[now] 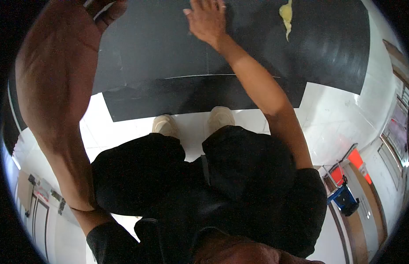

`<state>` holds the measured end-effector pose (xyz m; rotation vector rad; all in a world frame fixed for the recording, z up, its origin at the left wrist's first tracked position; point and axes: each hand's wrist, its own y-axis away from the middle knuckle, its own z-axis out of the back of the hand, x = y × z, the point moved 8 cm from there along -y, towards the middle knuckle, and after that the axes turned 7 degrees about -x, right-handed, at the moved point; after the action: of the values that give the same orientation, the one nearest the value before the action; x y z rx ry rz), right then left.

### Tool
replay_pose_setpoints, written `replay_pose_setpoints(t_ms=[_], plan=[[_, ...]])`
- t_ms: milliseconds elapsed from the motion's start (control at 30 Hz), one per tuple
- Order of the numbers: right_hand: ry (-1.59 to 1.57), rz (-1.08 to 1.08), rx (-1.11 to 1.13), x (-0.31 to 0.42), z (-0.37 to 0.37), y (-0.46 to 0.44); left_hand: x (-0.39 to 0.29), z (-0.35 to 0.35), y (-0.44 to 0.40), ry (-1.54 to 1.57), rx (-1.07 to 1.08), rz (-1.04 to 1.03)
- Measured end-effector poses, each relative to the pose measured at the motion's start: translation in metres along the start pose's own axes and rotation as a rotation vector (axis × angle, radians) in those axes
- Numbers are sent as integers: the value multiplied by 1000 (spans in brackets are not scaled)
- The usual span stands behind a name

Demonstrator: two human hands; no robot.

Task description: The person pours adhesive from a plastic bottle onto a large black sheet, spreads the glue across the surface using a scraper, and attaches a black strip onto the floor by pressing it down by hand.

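My left hand (63,57) is raised close to the camera at the upper left, large in view. Its fingers are partly cut off by the top edge, and those that show are apart with nothing between them. Over the black surface (156,48), near the top middle, my right hand (207,21) is spread with its palm down and holds nothing. Whether it touches the surface I cannot tell. To its right a limp yellow piece (286,17) lies on the black surface.
Two light shoes (220,118) stand on the white tiled floor (253,121) below the black surface's front edge. On the right are orange items (356,158), a blue object (344,199) and a wooden cabinet (363,211).
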<state>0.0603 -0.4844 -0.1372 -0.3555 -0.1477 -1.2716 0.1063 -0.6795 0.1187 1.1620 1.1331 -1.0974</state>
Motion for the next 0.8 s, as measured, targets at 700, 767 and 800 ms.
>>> replay_pose_setpoints(t_ms=[700,767,800], plan=[[-352,160,-109,24,-47,4,49,10,-53,136,25,70],[-235,60,-48,-5,-23,0,51,11,-51,182,-24,116],[-132,-44,28,-22,-15,2,48,13,-52,-87,32,53]])
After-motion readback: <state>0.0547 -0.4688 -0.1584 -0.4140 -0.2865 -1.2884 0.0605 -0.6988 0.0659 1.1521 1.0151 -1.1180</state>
